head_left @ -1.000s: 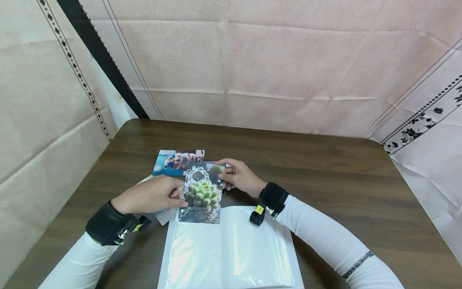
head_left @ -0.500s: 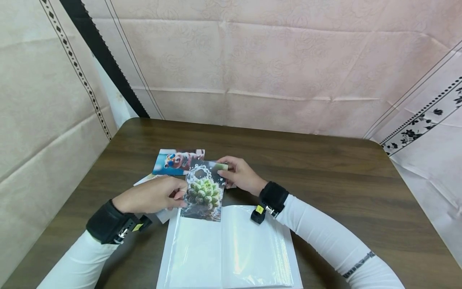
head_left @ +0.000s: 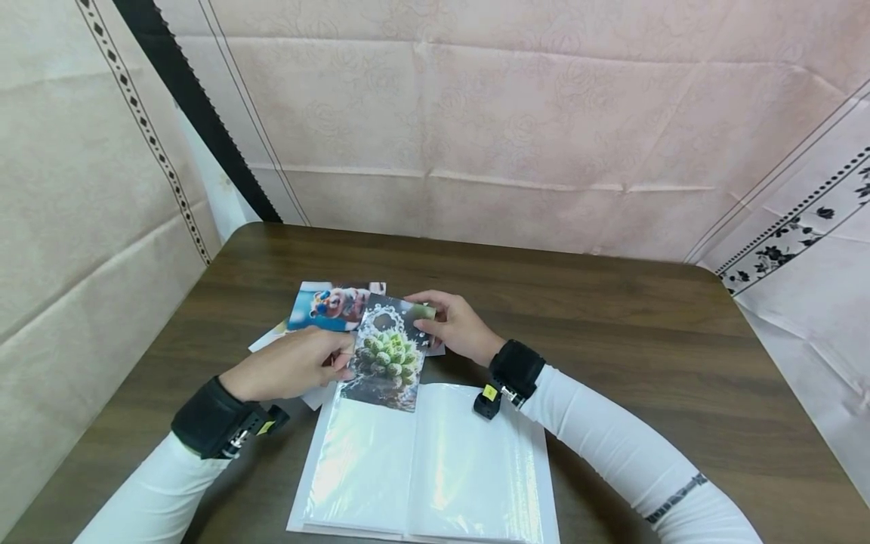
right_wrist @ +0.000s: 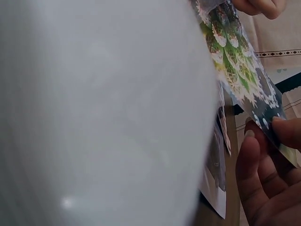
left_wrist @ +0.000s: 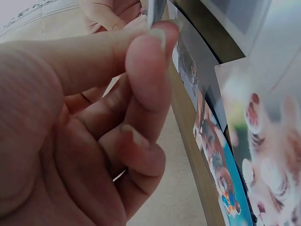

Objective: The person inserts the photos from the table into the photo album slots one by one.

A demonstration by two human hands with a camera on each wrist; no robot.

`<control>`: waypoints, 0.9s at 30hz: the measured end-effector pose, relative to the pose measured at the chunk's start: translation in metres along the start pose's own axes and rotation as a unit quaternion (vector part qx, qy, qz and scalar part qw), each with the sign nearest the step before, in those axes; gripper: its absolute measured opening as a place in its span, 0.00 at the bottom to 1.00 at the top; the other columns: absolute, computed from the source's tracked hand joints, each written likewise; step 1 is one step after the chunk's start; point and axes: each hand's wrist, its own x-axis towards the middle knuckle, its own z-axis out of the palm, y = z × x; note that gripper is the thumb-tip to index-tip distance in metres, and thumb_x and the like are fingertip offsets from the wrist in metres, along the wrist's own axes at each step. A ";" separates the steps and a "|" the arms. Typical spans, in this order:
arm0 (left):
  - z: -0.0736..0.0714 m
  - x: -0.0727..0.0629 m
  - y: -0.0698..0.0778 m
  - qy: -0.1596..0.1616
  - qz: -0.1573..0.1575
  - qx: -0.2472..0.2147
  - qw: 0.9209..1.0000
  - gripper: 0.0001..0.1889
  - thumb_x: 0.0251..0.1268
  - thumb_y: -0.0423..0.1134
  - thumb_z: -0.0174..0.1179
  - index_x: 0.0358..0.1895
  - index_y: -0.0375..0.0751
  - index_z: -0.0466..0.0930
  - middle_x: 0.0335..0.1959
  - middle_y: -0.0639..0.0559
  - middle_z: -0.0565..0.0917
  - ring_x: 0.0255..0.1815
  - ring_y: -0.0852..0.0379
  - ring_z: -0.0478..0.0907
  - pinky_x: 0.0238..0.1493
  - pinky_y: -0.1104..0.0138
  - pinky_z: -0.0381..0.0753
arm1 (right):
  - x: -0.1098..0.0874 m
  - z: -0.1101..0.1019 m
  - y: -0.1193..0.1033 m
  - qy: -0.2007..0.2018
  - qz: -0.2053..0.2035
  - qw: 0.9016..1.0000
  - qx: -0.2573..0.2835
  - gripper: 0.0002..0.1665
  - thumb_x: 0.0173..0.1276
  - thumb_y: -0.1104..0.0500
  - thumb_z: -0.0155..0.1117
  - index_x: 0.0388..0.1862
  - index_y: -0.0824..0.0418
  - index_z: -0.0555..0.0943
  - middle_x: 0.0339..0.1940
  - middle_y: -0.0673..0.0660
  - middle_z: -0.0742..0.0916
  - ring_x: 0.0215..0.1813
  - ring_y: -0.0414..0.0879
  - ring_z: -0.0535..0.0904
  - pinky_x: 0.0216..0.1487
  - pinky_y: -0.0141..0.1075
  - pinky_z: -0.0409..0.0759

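A photo print of a green succulent [head_left: 389,355] is held up over the top of an open album [head_left: 435,468] with clear plastic sleeves. My left hand [head_left: 295,364] pinches its left edge between thumb and forefinger; the left wrist view shows that pinch from the side, the other fingers [left_wrist: 141,150] curled. At the upper right corner my right hand [head_left: 462,326] grips the print, thumb in front and fingers behind, as the right wrist view of the succulent photo [right_wrist: 235,61] also shows. A pale blurred sheet [right_wrist: 108,113] fills most of that view.
Behind the held print, a photo of a colourful toy-like figure [head_left: 326,306] lies on the brown wooden table [head_left: 612,325]. A photo of a kitten with raised paws [left_wrist: 273,160] lies nearby, partly under my left hand. Patterned cloth [head_left: 476,121] hangs beyond the table's far edge.
Both hands have raised the succulent print slightly up and to the right, and it now tilts a little clockwise. The album has shifted slightly up and left in the head view.
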 end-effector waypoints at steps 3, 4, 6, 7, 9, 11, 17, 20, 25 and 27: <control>0.000 0.000 -0.001 0.000 0.002 0.005 1.000 0.18 0.66 0.35 0.67 0.24 0.49 0.66 0.18 0.60 0.63 0.17 0.64 0.63 0.21 0.72 0.62 | 0.000 0.000 0.000 0.000 -0.001 1.000 0.004 0.24 0.74 0.66 0.62 0.67 0.55 0.78 0.54 0.61 0.83 0.36 0.51 0.78 0.34 0.39 0.84; 0.000 0.000 -0.001 0.000 0.002 0.004 1.000 0.18 0.66 0.35 0.67 0.24 0.49 0.67 0.18 0.59 0.64 0.17 0.63 0.64 0.21 0.73 0.62 | 0.000 0.001 0.000 -0.001 -0.003 1.000 0.005 0.23 0.74 0.66 0.62 0.66 0.56 0.78 0.54 0.61 0.83 0.35 0.52 0.78 0.34 0.39 0.84; 0.000 0.000 -0.001 -0.001 0.003 0.005 1.000 0.17 0.66 0.35 0.67 0.24 0.49 0.67 0.18 0.59 0.64 0.17 0.63 0.64 0.21 0.73 0.62 | 0.000 0.000 0.000 -0.001 -0.004 1.000 0.005 0.22 0.73 0.65 0.63 0.65 0.56 0.79 0.53 0.61 0.83 0.34 0.53 0.78 0.34 0.40 0.84; 0.000 0.000 -0.001 -0.002 0.003 0.004 1.000 0.17 0.67 0.34 0.66 0.24 0.49 0.67 0.19 0.59 0.65 0.18 0.63 0.65 0.21 0.73 0.62 | 0.000 0.001 0.000 -0.001 -0.005 1.000 0.006 0.22 0.73 0.65 0.63 0.65 0.57 0.80 0.53 0.61 0.83 0.34 0.53 0.78 0.35 0.40 0.84; 0.000 0.000 -0.001 -0.002 0.005 0.007 1.000 0.17 0.67 0.34 0.66 0.24 0.49 0.67 0.19 0.59 0.65 0.18 0.63 0.65 0.21 0.73 0.62 | 0.000 0.001 -0.001 -0.001 -0.005 1.000 0.006 0.21 0.73 0.65 0.64 0.63 0.57 0.81 0.51 0.61 0.84 0.33 0.52 0.78 0.35 0.42 0.85; 0.000 0.000 -0.001 -0.003 0.005 0.008 1.000 0.17 0.67 0.35 0.66 0.24 0.49 0.67 0.19 0.59 0.65 0.18 0.63 0.65 0.21 0.73 0.62 | -0.001 0.001 -0.001 -0.002 -0.005 1.000 0.005 0.20 0.72 0.65 0.65 0.62 0.58 0.81 0.50 0.60 0.84 0.32 0.51 0.78 0.35 0.44 0.85; 0.000 0.000 -0.001 -0.006 0.002 0.002 1.000 0.17 0.69 0.35 0.64 0.24 0.48 0.67 0.19 0.59 0.64 0.18 0.63 0.65 0.22 0.72 0.63 | -0.003 0.004 -0.004 -0.010 0.001 1.000 0.006 0.18 0.72 0.64 0.65 0.60 0.59 0.82 0.42 0.60 0.85 0.33 0.47 0.80 0.35 0.44 0.86; 0.000 0.000 -0.001 -0.005 0.003 0.002 1.000 0.17 0.69 0.35 0.64 0.24 0.48 0.66 0.19 0.59 0.64 0.18 0.63 0.65 0.22 0.72 0.63 | -0.005 0.005 -0.005 -0.015 0.003 1.000 0.007 0.17 0.72 0.64 0.65 0.59 0.59 0.82 0.41 0.60 0.85 0.33 0.49 0.79 0.34 0.43 0.86; 0.001 0.000 0.000 -0.004 0.006 0.006 1.000 0.16 0.71 0.34 0.62 0.25 0.49 0.68 0.19 0.59 0.66 0.18 0.63 0.67 0.21 0.73 0.63 | -0.006 0.007 -0.007 -0.013 0.005 1.000 0.001 0.16 0.72 0.64 0.65 0.58 0.59 0.82 0.38 0.59 0.85 0.33 0.51 0.78 0.34 0.41 0.84; 0.001 0.000 0.000 -0.004 0.007 0.008 1.000 0.15 0.72 0.34 0.62 0.26 0.49 0.69 0.19 0.59 0.68 0.18 0.63 0.67 0.21 0.73 0.63 | -0.007 0.008 -0.007 -0.015 0.006 1.000 0.001 0.16 0.72 0.65 0.65 0.58 0.60 0.82 0.36 0.59 0.85 0.32 0.52 0.78 0.33 0.40 0.83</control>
